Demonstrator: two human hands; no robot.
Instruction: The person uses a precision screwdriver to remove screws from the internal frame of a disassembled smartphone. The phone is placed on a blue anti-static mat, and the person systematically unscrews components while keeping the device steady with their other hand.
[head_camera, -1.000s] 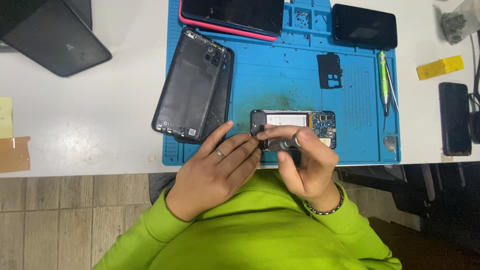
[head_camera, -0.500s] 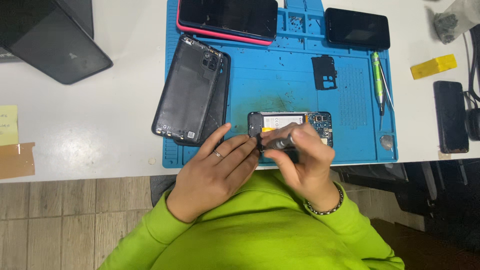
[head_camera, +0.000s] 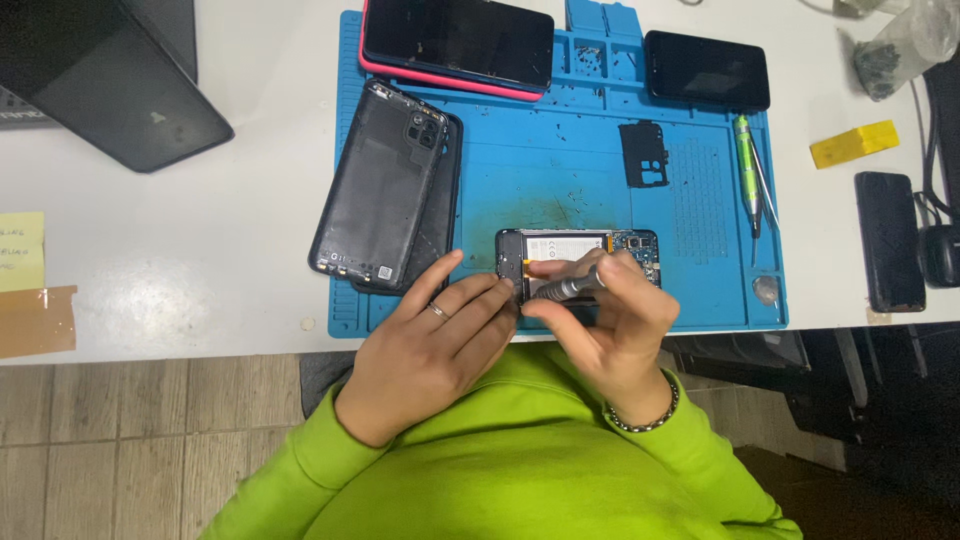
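An opened phone (head_camera: 585, 246) with its battery and circuit board bare lies at the near edge of the blue repair mat (head_camera: 560, 170). My left hand (head_camera: 430, 345), a ring on one finger, rests on the mat and steadies the phone's left end with its fingertips. My right hand (head_camera: 610, 325) grips a small grey screwdriver (head_camera: 570, 287), its tip pointing left onto the phone's left end. Both hands cover the phone's near half.
Two black back covers (head_camera: 385, 195) lie stacked at the mat's left. A phone in a pink case (head_camera: 460, 45) and a black phone (head_camera: 706, 70) sit at the back. A black bracket (head_camera: 643, 154), green tool (head_camera: 745, 160), yellow block (head_camera: 853, 143), another phone (head_camera: 890, 240) lie right.
The view has drifted a little; the hands stay on the phone. The screwdriver in my right hand has shifted slightly at the phone's left end.
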